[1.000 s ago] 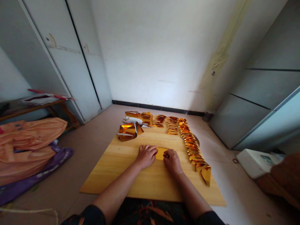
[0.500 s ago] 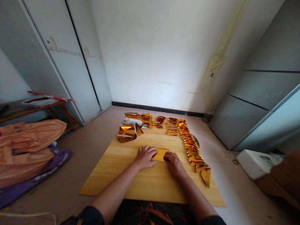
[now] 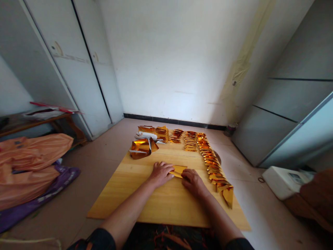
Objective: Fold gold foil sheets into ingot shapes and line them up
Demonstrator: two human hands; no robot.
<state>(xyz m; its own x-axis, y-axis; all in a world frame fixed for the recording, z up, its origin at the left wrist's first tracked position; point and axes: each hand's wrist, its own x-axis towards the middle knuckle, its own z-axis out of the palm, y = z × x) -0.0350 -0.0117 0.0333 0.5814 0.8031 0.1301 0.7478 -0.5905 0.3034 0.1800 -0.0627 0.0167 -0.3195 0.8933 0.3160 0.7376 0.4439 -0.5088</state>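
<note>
Between my hands, on the wooden board point(image 3: 125, 194), lies a piece of gold foil paper point(image 3: 179, 170) with a fold line across it. My left hand point(image 3: 161, 174) grips its left end, thumb toward the near edge. At the right end, my right hand point(image 3: 194, 181) has its fingers curled over the paper, hiding that part. A long row of folded gold foil pieces point(image 3: 212, 163) runs down the board's right side. Shorter rows of folded foil pieces point(image 3: 190, 140) stand at the back. A loose stack of gold foil sheets point(image 3: 142, 148) sits at the back left.
Left on the floor are an orange plastic bag point(image 3: 39, 152) and a purple bag point(image 3: 59, 182), near a wooden bench point(image 3: 65, 119). A white box point(image 3: 281, 180) stands at the right by a grey refrigerator point(image 3: 273, 104). Behind the board is a white wall point(image 3: 169, 62).
The near edge of the foil paper has been folded up, so the strip between my hands looks narrower. My left thumb has drawn in slightly; the rows have not changed.
</note>
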